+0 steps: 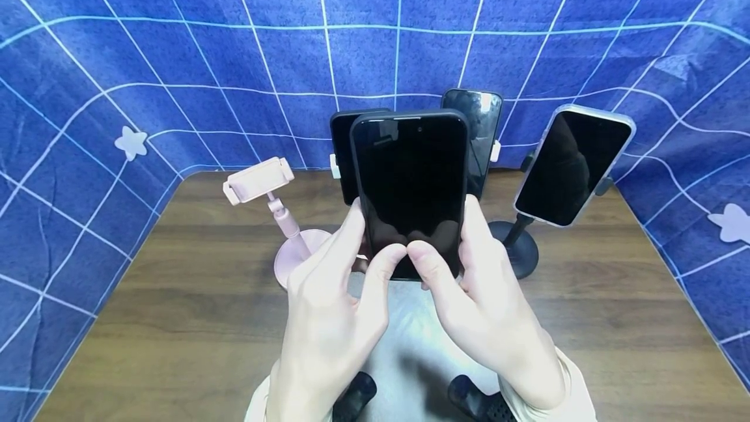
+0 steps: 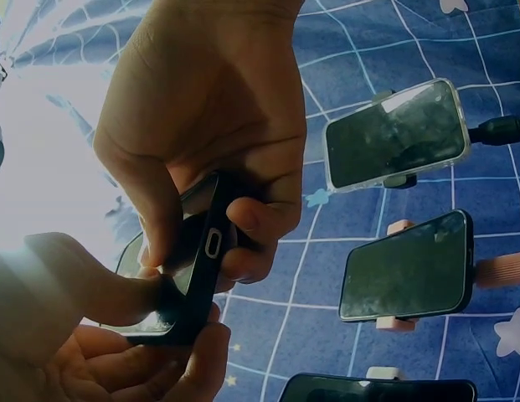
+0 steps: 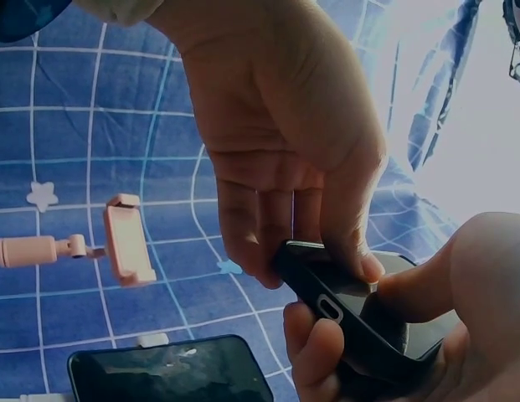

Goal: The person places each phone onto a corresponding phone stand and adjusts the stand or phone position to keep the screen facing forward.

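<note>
A black phone (image 1: 413, 174) is held upright in the middle of the head view, its dark screen towards me. My left hand (image 1: 331, 308) grips its lower left side, and my right hand (image 1: 489, 308) grips the lower right side. Both thumbs lie across the lower screen with their tips meeting. Fingers curl behind the phone, mostly hidden in the head view. The left wrist view shows the port in the phone's bottom edge (image 2: 213, 243), between the two hands. In the right wrist view, fingers of both hands wrap round the phone's case (image 3: 360, 327).
Behind the held phone, two dark phones, one at left (image 1: 342, 148) and one at right (image 1: 483, 126), sit in clamps. A clear-cased phone (image 1: 574, 165) tilts on a black stand (image 1: 521, 256) at right. A pink stand (image 1: 258, 181) is at left. Blue gridded cloth (image 1: 363, 51) surrounds the wooden table (image 1: 193, 318).
</note>
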{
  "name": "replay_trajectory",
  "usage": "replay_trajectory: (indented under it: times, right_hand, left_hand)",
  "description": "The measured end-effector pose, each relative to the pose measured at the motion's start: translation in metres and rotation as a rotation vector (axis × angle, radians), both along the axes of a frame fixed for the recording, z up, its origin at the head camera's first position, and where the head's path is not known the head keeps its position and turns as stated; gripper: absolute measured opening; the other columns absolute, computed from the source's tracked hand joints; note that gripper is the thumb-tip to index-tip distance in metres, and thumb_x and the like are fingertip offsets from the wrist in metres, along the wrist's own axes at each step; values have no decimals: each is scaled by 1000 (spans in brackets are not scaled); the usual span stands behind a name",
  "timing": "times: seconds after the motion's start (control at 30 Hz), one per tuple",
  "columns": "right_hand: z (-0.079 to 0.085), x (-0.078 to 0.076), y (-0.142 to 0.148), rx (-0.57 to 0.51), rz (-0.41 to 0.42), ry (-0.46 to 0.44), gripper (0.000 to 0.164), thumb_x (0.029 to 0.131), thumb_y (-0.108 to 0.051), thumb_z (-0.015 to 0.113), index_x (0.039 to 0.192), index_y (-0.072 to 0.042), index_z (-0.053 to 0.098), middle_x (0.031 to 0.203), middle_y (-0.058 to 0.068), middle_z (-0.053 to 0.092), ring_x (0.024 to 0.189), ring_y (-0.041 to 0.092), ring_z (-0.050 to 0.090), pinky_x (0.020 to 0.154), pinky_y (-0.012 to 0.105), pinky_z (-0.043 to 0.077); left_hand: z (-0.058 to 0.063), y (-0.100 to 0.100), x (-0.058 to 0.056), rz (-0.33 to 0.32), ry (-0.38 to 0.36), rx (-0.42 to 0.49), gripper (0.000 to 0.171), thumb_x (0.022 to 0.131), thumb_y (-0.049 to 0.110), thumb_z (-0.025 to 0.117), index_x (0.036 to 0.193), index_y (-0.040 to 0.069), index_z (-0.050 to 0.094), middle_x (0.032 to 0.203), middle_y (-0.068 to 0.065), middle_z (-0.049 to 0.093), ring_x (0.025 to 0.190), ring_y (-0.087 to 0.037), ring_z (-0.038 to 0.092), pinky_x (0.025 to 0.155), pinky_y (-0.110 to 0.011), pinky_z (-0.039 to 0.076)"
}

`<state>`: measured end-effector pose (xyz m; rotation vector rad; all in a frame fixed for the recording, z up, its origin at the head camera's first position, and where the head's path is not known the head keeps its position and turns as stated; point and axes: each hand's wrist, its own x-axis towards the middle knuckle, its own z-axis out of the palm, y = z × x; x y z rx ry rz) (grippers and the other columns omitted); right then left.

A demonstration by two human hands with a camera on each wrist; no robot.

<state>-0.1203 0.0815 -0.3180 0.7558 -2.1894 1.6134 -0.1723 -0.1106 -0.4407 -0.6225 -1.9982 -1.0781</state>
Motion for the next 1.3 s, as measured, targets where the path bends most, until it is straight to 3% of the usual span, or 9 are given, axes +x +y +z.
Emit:
replay_trajectory:
  times: [0.07, 0.17, 0.2, 0.3, 0.4, 0.5, 0.73, 0.9, 1.3]
  right_hand:
    - [0, 0, 0, -4, 2, 2, 41, 101, -1, 60, 138, -3, 43, 95, -3, 67, 66, 12, 61, 60, 29, 54]
    - [0, 0, 0, -10, 14, -19, 39, 102, -3, 59, 137, -5, 44, 96, -3, 67, 67, 15, 62, 61, 30, 55]
    - [0, 0, 0, -8, 22, -22, 37, 102, -3, 59, 135, -6, 45, 96, -3, 67, 68, 15, 62, 61, 30, 55]
    - [-1, -1, 2, -1, 61, -27, 34, 101, -1, 59, 132, -6, 46, 98, -2, 66, 71, 15, 64, 62, 30, 56]
    - [-3, -1, 3, -7, 106, -33, 33, 100, 3, 59, 129, -6, 48, 104, 1, 68, 75, 14, 67, 64, 31, 59]
    - [-4, -1, 3, -37, 143, -57, 37, 99, 4, 60, 132, -6, 48, 111, 3, 68, 80, 14, 69, 67, 34, 61]
    - [0, -1, -1, -78, 149, -42, 55, 94, 6, 68, 142, -10, 47, 121, 1, 71, 105, 17, 70, 86, 32, 60]
    - [-1, -3, -4, -81, 142, -16, 58, 94, 6, 68, 144, -9, 45, 118, 1, 73, 105, 16, 71, 83, 30, 59]
    - [-3, -7, -5, -202, 114, 63, 59, 90, 17, 66, 144, 2, 47, 121, 16, 69, 99, 18, 69, 89, 27, 57]
  left_hand:
    - [-30, -7, -17, 0, 1, 4, 77, 80, 28, 91, 148, 17, 56, 123, 10, 73, 94, -10, 70, 81, -29, 58]
    - [-21, -5, -12, -15, 28, 30, 71, 81, 24, 90, 143, 13, 60, 119, 6, 75, 95, -14, 69, 84, -30, 58]
    - [-10, -3, -6, -37, 22, 53, 67, 81, 22, 90, 141, 13, 62, 119, 4, 75, 97, -16, 69, 84, -31, 58]
    - [49, 8, 28, -129, -39, 160, 49, 85, 14, 85, 132, 13, 68, 113, -2, 75, 96, -20, 69, 81, -33, 60]
    - [90, 13, 52, -193, -118, 269, 41, 86, 10, 84, 125, 13, 71, 107, -4, 73, 88, -18, 68, 76, -31, 61]
    - [113, 17, 65, -184, -152, 307, 38, 84, 5, 85, 120, 11, 73, 95, -4, 72, 75, -14, 65, 72, -28, 60]
    - [117, 12, 67, -145, -277, 440, 44, 77, -6, 86, 118, 7, 74, 90, -11, 69, 71, -15, 58, 61, -23, 57]
    - [121, 9, 66, -130, -303, 474, 44, 78, -6, 85, 117, 7, 74, 91, -14, 70, 70, -15, 58, 55, -21, 54]
    - [125, 15, 64, -44, -219, 287, 30, 92, 11, 78, 121, 14, 74, 88, 2, 73, 75, -10, 66, 68, -25, 61]
